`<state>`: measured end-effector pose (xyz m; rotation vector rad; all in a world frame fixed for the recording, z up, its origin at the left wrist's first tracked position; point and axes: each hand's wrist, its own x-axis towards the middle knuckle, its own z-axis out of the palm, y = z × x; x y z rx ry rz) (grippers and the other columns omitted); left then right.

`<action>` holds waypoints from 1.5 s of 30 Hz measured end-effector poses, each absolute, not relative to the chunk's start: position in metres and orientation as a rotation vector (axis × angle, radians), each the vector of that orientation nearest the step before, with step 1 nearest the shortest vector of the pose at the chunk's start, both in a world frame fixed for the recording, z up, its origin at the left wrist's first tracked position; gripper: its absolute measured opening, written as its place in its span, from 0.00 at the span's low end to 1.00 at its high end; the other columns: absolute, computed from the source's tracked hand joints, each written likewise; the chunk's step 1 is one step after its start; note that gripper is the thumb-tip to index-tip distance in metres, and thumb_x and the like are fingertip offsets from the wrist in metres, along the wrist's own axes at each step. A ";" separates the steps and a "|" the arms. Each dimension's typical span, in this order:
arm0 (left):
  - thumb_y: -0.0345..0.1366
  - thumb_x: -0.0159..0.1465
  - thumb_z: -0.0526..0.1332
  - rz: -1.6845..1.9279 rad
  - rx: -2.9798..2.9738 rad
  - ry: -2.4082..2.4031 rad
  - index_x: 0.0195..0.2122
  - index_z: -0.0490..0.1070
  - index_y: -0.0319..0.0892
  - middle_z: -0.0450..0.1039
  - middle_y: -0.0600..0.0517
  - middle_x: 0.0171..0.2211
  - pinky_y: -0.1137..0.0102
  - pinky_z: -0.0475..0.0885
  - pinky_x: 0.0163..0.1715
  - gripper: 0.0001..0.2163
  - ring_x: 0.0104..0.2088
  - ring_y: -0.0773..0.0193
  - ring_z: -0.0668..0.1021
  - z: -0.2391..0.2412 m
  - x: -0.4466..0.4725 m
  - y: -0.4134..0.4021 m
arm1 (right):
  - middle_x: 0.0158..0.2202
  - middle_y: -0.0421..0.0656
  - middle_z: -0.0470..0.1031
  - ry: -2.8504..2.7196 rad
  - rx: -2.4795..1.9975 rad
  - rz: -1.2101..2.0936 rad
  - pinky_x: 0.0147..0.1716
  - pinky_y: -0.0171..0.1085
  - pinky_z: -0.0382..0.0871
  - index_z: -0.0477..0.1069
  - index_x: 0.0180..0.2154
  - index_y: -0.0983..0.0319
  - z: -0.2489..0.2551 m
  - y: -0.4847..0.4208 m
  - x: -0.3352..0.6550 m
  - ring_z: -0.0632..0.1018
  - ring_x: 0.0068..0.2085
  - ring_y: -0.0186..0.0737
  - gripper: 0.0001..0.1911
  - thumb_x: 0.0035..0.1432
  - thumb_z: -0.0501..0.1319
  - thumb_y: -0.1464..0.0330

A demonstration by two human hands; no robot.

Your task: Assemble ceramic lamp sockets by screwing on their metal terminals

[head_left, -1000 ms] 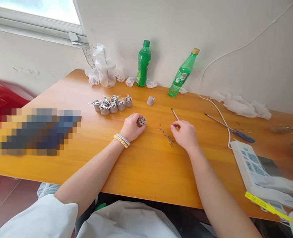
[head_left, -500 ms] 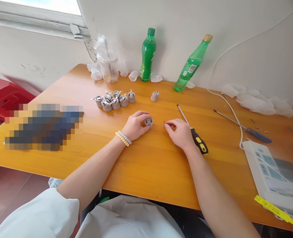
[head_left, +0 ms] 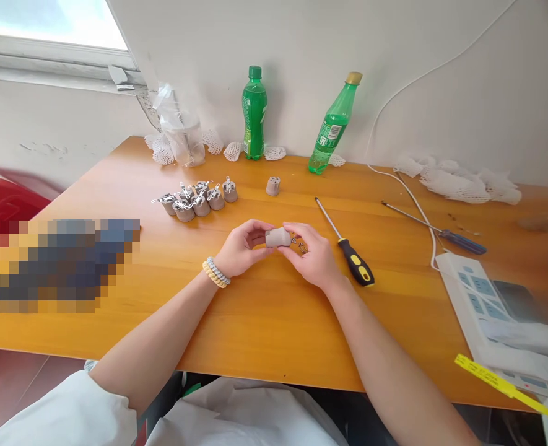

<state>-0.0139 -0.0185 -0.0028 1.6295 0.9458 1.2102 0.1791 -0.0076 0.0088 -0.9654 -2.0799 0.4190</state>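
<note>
A beige-grey lamp socket [head_left: 278,237] lies on its side between my two hands, a little above the table. My left hand [head_left: 244,248] grips its left end with thumb and fingers. At its right end, the thumb and fingertips of my right hand [head_left: 311,253] also close on it. Several small metal screws [head_left: 296,243] show by my right fingers; whether they lie on the table or in the hand I cannot tell. A screwdriver with a black and yellow handle [head_left: 358,263] lies right of my right hand.
Several sockets with metal straps [head_left: 202,204] stand grouped at the back left. A lone socket [head_left: 273,185] stands farther right. Behind are two green bottles [head_left: 254,114], one leaning on the wall. A blue screwdriver [head_left: 464,241] and a white power strip [head_left: 459,310] lie right.
The socket has turned onto its side, and my right hand has moved left from the small screws to grip it. The view has shifted slightly to the right.
</note>
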 end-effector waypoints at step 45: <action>0.32 0.54 0.65 1.108 2.072 1.614 0.40 0.64 0.45 0.76 0.52 0.37 0.70 0.72 0.35 0.14 0.34 0.62 0.79 -0.008 -0.010 -0.019 | 0.33 0.46 0.74 -2.343 -1.718 0.156 0.31 0.38 0.61 0.73 0.27 0.61 0.007 0.009 0.184 0.72 0.38 0.43 0.11 0.59 0.55 0.70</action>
